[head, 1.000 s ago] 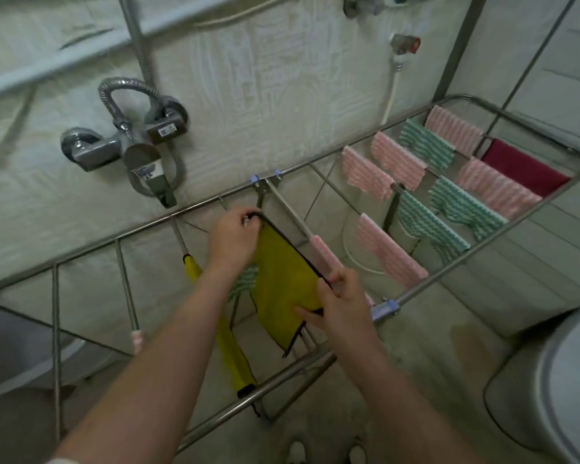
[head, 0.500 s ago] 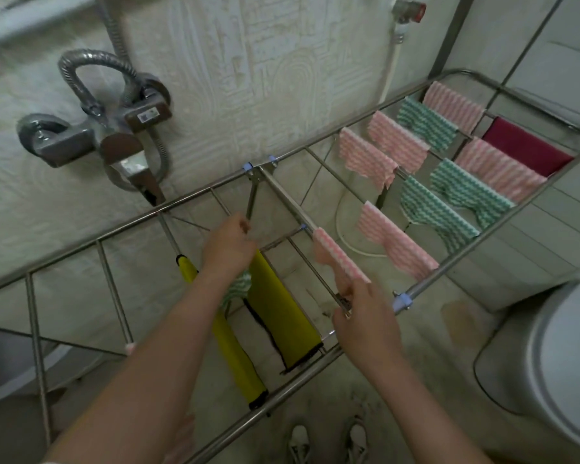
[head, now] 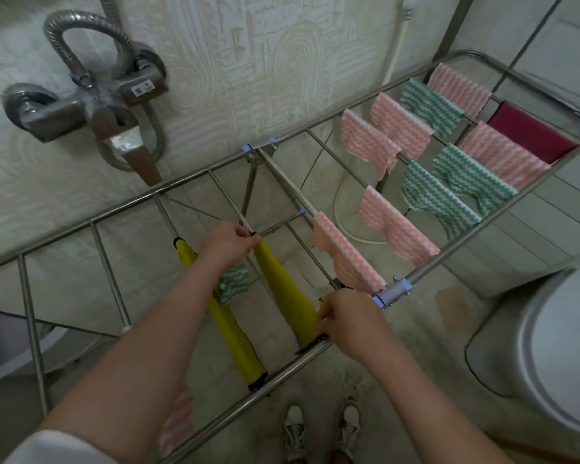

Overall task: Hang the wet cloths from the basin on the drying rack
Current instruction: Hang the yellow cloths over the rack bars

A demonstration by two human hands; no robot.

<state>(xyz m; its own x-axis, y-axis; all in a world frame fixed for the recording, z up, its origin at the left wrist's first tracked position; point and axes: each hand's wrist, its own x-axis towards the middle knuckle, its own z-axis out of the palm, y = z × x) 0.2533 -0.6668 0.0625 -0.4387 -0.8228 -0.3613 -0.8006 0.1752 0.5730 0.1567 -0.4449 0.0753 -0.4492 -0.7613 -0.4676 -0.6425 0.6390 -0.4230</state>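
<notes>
A yellow cloth with black edging (head: 283,289) hangs over a bar of the steel drying rack (head: 121,212). My left hand (head: 230,241) pinches its far end at the bar, and my right hand (head: 350,318) pinches its near end by the front rail. A second yellow cloth (head: 230,329) hangs on the bar to the left. A green-white cloth (head: 233,284) shows just under my left wrist, and a pink-striped cloth (head: 178,420) lies under my left forearm. Several pink, green and one dark red cloth (head: 529,135) hang on the right half. The basin is hidden.
A chrome tap with a hose (head: 114,105) juts from the wall behind the rack. A white toilet (head: 556,356) stands at the right. A white curved fixture (head: 10,349) sits at the lower left. My shoes (head: 322,430) are on the floor under the front rail.
The yellow cloth went from held spread open to draped flat over its bar. My right hand dropped to its near end by the front rail; my left stays at the far end.
</notes>
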